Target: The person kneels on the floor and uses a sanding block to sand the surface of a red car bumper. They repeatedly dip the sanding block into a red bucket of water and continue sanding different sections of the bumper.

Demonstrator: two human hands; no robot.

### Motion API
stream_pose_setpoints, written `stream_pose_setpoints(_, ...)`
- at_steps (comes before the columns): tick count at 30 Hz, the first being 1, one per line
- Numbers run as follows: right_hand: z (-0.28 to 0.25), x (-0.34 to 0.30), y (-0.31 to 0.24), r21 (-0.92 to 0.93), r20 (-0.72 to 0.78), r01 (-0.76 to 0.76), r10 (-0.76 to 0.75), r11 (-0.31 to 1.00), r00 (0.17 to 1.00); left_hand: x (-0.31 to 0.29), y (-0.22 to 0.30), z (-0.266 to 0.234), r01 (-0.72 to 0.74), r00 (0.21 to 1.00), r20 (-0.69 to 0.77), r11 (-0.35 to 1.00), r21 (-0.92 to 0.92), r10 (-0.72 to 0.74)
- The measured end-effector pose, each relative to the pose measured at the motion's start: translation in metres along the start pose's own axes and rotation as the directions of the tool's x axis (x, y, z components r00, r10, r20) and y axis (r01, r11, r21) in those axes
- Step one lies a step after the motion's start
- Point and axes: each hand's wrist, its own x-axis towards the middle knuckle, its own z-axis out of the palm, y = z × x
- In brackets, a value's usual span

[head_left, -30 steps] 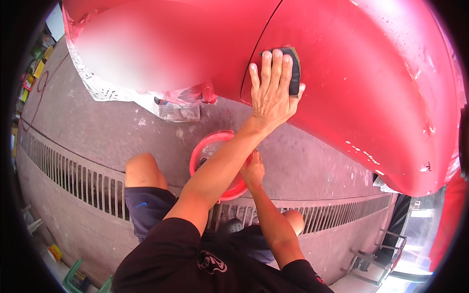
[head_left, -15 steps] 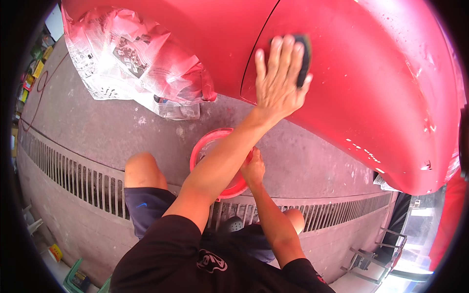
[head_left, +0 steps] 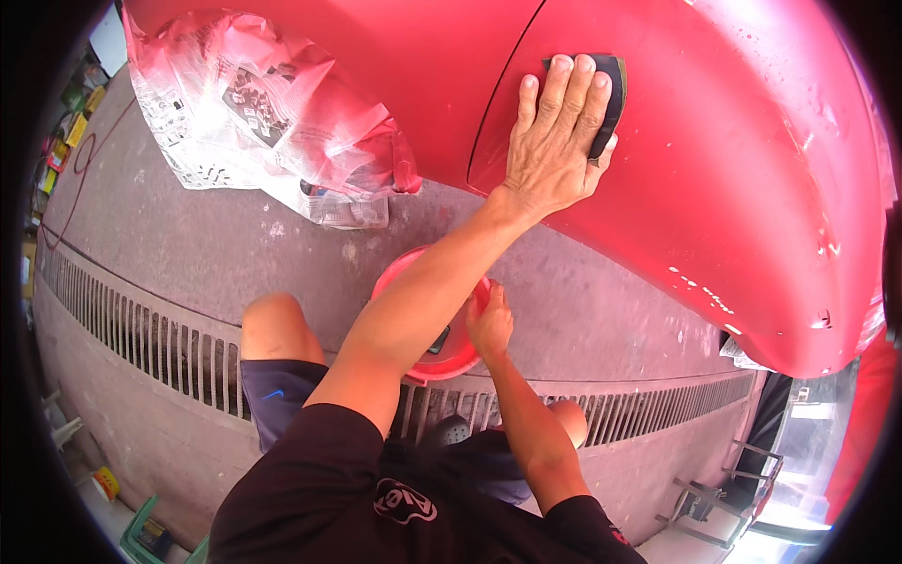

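Note:
My left hand lies with its fingers stretched over a dark sheet of sandpaper, pressing it against a red car body panel. Its thumb rests beside the sheet's lower edge. A dark curved seam in the bodywork runs just left of my fingers. Below, my right hand is closed on the rim of a red bucket, which stands between my knees. My left forearm hides much of the bucket. A small dark object shows inside it.
Crumpled newspaper masking with red overspray covers the wheel area at upper left. A slotted floor drain crosses the concrete under me. Metal stands are at lower right, a green plastic item at lower left. A thin hose lies far left.
My left hand has slid a little right and up across the panel with the sandpaper. My right hand stays on the bucket rim, and the dark object inside the bucket has come into view.

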Motion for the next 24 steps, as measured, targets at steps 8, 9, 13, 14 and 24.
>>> stream_pose_setpoints(8, -0.001, 0.0, -0.001, 0.055, 0.014, -0.02, 0.019, 0.998, 1.0, -0.008, -0.006, 0.001, -0.049, 0.999, -0.015, 0.997, -0.054, 0.049)
stream_pose_setpoints(9, -0.002, -0.002, 0.001, 0.035, 0.021, -0.025, 0.024, 0.999, 0.999, -0.016, -0.009, 0.001, -0.04, 0.999, 0.006, 0.998, -0.054, 0.041)
stream_pose_setpoints(13, -0.001, 0.001, -0.001, 0.013, 0.001, -0.017, 0.017, 1.0, 1.0, -0.031, -0.011, 0.002, -0.043, 0.999, 0.015, 0.997, -0.072, 0.044)
stream_pose_setpoints(14, -0.001, 0.001, -0.001, 0.017, -0.006, -0.014, 0.014, 1.0, 1.0, -0.021, -0.008, 0.006, -0.048, 0.999, -0.007, 0.996, -0.078, 0.048)
stream_pose_setpoints(24, 0.001, 0.003, 0.0, 0.021, -0.019, -0.027, 0.027, 0.999, 0.999, -0.002, 0.003, -0.002, 0.033, 0.999, 0.01, 0.999, -0.032, -0.033)
